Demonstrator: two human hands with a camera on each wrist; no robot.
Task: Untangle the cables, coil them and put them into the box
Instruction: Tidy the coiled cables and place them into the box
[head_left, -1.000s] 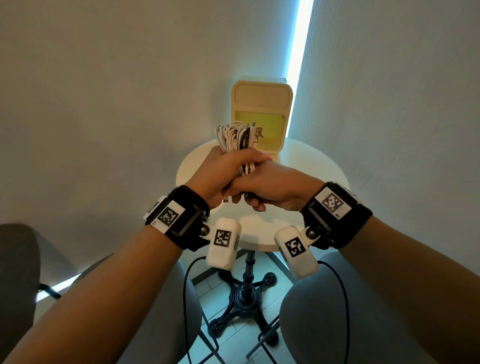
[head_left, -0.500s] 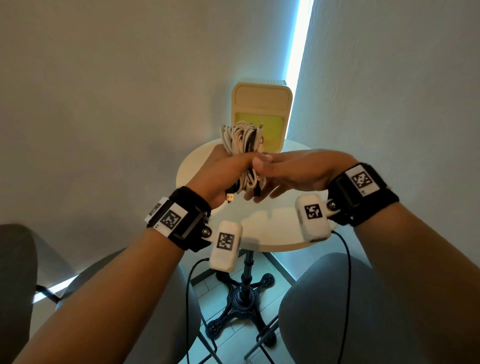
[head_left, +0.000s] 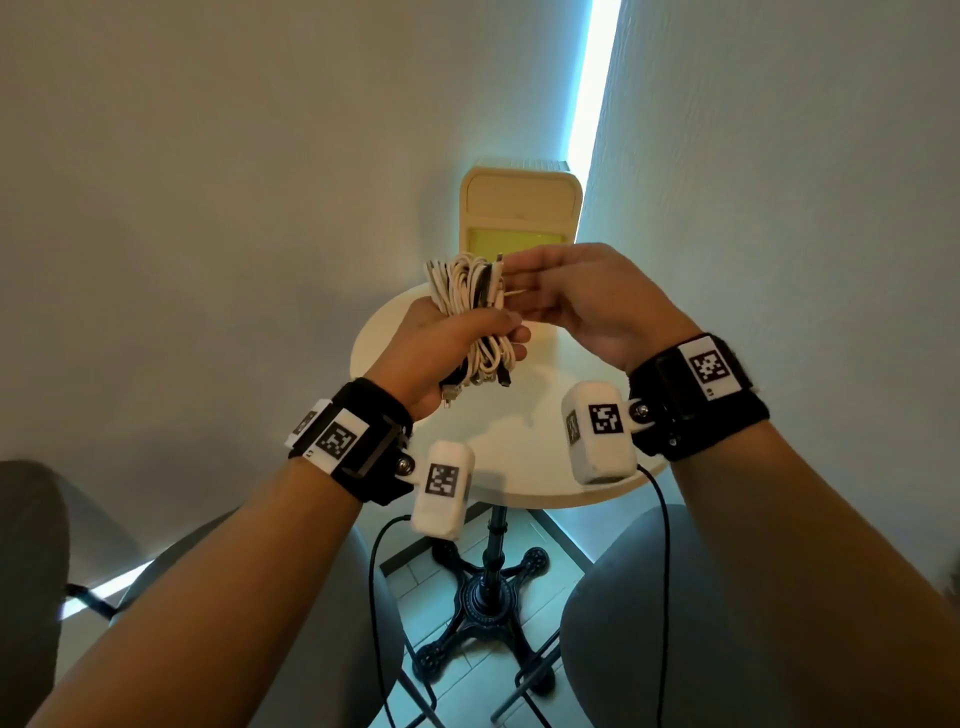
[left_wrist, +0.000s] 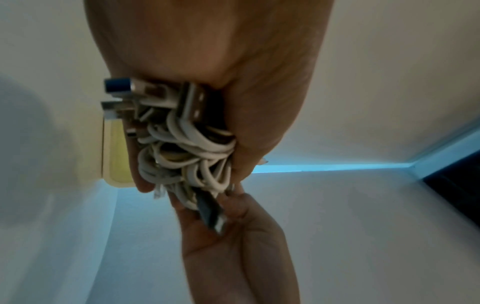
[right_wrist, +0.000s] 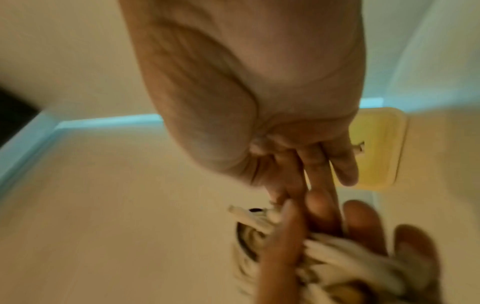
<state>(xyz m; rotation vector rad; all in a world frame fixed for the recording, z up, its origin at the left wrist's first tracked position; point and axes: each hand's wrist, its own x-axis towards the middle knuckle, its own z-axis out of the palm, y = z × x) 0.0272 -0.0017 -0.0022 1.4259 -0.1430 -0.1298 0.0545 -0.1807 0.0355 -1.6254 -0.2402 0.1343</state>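
pale walls meet in a corner lit by a thin blue-white strip, and a round white surface (head_left: 524, 467) on a black pedestal stands below the hands. the left hand (head_left: 441, 348) has its fingers (head_left: 511, 332) wrapped tight around the middle of the cables (head_left: 470, 291), a folded bundle of mostly white cords with one or two dark ones. looped ends of the bundle rise above these fingers, and several plugs hang out below them, clear of the surface. the left wrist view shows the cables (left_wrist: 187, 148) packed against the palm with metal plugs sticking out at the near side. the right hand (head_left: 587, 306) sits just to the right of the bundle, its fingers (head_left: 524, 270) drawn narrow and pinching a plug end at the top of the loops; the right wrist view is too blurred to tell more of this grasp. the box (head_left: 519, 213), cream with a yellow inside, stands open beyond both sets of fingers at the far edge of the surface, apart from the bundle.
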